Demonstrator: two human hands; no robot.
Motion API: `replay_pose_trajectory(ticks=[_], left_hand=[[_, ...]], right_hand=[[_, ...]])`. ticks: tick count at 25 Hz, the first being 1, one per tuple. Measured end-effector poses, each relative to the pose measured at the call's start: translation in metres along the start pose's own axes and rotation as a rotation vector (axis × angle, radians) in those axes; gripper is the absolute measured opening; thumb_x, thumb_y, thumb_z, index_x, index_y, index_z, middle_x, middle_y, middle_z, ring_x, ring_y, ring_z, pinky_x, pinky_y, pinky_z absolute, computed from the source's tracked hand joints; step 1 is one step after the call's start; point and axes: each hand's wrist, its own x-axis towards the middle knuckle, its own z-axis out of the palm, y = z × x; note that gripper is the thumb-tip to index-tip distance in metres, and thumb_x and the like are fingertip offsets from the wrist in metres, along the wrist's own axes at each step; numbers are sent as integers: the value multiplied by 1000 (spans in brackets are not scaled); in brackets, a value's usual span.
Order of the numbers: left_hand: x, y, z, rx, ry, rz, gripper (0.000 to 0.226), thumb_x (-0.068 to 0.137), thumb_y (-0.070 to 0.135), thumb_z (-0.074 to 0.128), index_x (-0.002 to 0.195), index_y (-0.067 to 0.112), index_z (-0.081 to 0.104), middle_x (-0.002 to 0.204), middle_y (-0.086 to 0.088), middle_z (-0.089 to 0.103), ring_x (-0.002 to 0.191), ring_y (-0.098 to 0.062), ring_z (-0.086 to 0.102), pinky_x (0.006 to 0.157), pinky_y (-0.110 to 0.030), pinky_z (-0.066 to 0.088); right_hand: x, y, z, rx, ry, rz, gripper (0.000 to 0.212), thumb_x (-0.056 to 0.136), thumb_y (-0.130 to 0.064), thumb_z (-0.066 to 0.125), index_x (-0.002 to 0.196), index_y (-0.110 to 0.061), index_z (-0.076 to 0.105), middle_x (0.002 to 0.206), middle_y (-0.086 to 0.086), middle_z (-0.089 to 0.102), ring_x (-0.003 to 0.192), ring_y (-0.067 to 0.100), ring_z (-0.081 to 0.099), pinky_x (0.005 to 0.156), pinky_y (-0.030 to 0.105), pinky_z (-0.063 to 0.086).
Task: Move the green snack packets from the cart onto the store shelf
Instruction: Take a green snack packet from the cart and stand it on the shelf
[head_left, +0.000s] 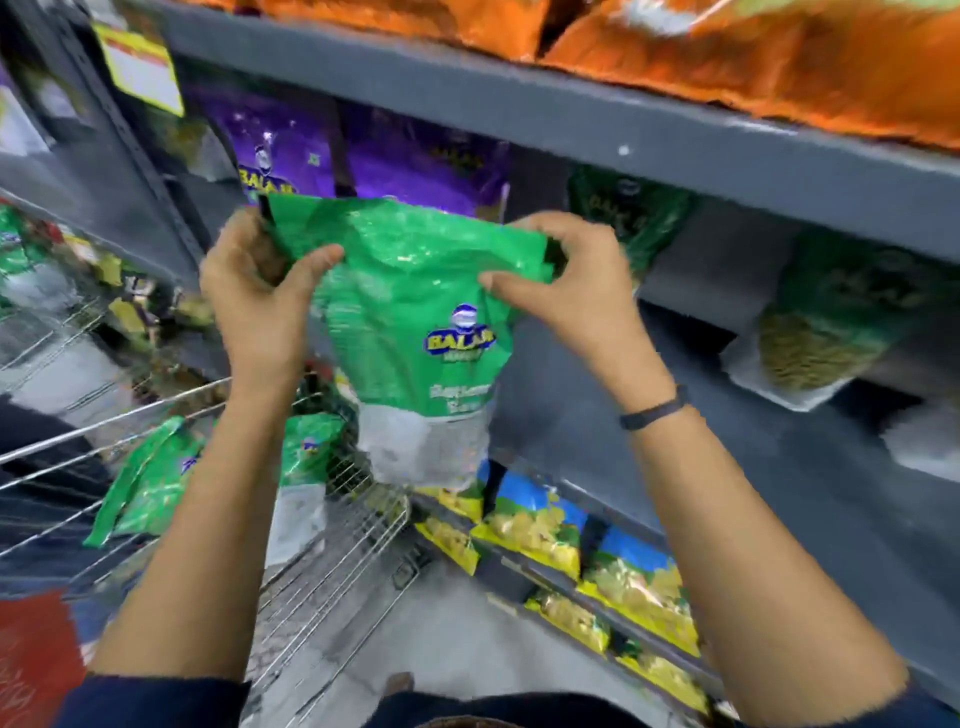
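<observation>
A green snack packet (410, 322) with a clear lower window hangs upright in front of the grey store shelf (779, 467). My left hand (254, 296) grips its top left corner and my right hand (566, 280) grips its top right corner. Below it stands the wire cart (332, 561), which holds two more green packets (156, 483) (306, 452), partly hidden by my left forearm. Green packets (841, 322) (623, 218) lie on the shelf to the right.
Purple packets (280, 150) stand on the shelf behind the held packet. Orange bags (727, 57) fill the shelf above. Yellow and blue packets (540, 525) line the lower shelf. A red bag (36, 660) shows at the bottom left. Bare shelf surface lies right of my right arm.
</observation>
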Motion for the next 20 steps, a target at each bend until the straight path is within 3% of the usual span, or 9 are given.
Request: replay_pose_trajectory(ticks=[3, 6, 8, 10, 12, 14, 16, 18, 20], left_hand=[[5, 11, 65, -134, -133, 2, 24, 71, -3, 69, 84, 8, 51, 77, 17, 63, 67, 12, 57, 66, -7, 45], [13, 5, 118, -211, -187, -48, 33, 71, -10, 65, 71, 15, 43, 54, 22, 59, 56, 12, 51, 58, -4, 40], [13, -15, 143, -183, -229, -172, 28, 71, -9, 66, 73, 9, 45, 63, 9, 62, 64, -5, 53, 64, -19, 43], [8, -38, 164, -198, -282, -302, 19, 77, -6, 63, 77, 10, 53, 64, 9, 69, 64, -6, 59, 66, -22, 49], [0, -56, 179, -262, -350, -426, 6, 88, 11, 55, 90, 12, 61, 84, 9, 74, 79, -6, 65, 81, -26, 52], [-10, -63, 189, -273, -474, -498, 42, 97, 37, 33, 118, 8, 55, 126, -2, 56, 107, -15, 60, 98, -21, 45], [-23, -72, 193, -325, -502, -576, 61, 93, 55, 14, 118, 19, 57, 128, 3, 50, 107, -10, 60, 88, -13, 47], [-36, -82, 192, -409, -471, -677, 67, 87, 65, 8, 100, 32, 64, 112, 11, 66, 103, -3, 61, 79, -17, 52], [-52, -87, 189, -318, -408, -747, 63, 84, 69, 8, 92, 38, 63, 108, 13, 70, 108, -6, 60, 84, -21, 52]], right_hand=[[11, 19, -52, 126, 157, 189, 28, 67, -24, 79, 92, -18, 66, 93, -1, 68, 87, 12, 64, 81, 30, 54], [18, 50, -80, 239, 256, 338, 19, 68, -32, 78, 80, -28, 64, 93, -9, 67, 84, 0, 67, 71, 7, 49], [18, 67, -80, 138, 286, 309, 30, 71, -22, 77, 98, -18, 66, 108, -1, 67, 90, 1, 66, 80, 10, 50], [11, 83, -78, 170, 304, 294, 36, 74, -11, 74, 107, -5, 63, 107, 10, 68, 82, 3, 66, 75, 13, 52], [2, 97, -74, 314, 356, 245, 31, 74, -8, 73, 103, -8, 63, 96, 6, 68, 73, -5, 64, 71, 15, 52], [-13, 111, -60, 300, 493, 238, 38, 75, -17, 74, 109, -13, 58, 104, 7, 65, 91, 5, 63, 84, 22, 51], [-39, 125, -27, 265, 642, 401, 45, 83, -24, 65, 122, -12, 48, 122, 12, 55, 114, 22, 53, 98, 31, 45], [-68, 131, 12, 342, 582, 585, 36, 92, -28, 50, 125, -15, 44, 129, 8, 50, 127, 28, 45, 104, 34, 38], [-78, 138, 25, 361, 287, 583, 50, 95, -39, 38, 140, -20, 30, 149, 1, 35, 141, 20, 28, 115, 35, 26]])
